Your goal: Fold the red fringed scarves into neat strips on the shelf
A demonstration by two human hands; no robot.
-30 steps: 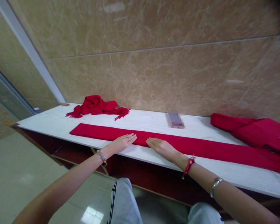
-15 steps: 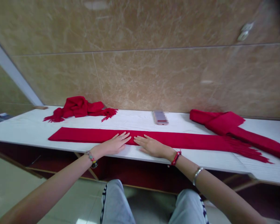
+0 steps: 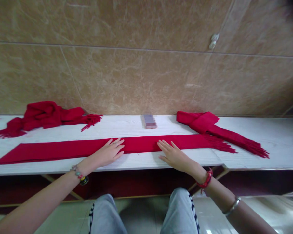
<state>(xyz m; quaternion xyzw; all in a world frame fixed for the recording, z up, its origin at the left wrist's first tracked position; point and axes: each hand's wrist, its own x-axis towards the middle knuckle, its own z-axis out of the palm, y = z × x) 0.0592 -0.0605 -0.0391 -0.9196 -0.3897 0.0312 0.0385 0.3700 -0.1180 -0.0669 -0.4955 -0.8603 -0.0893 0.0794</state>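
Note:
A red scarf point(image 3: 141, 144), folded into a long flat strip, lies along the white counter with its fringe at the right end. My left hand point(image 3: 108, 152) rests flat on it left of the middle, fingers stretched out. Farther right, my right hand point(image 3: 174, 155) also lies on the scarf with its fingers straight and slightly spread. Neither hand grips anything. Bare cloth shows between the two hands.
A crumpled red scarf point(image 3: 47, 115) lies at the back left of the white counter point(image 3: 126, 125). Near the wall is a phone point(image 3: 150, 121). Another red scarf point(image 3: 205, 123), loosely folded, lies at the back right, close to the fringe. Shelves point(image 3: 136, 183) open below the counter.
My right hand has slid right along the folded scarf, so the hands are now farther apart. The view has turned to the right, bringing the right scarf's fringe into sight.

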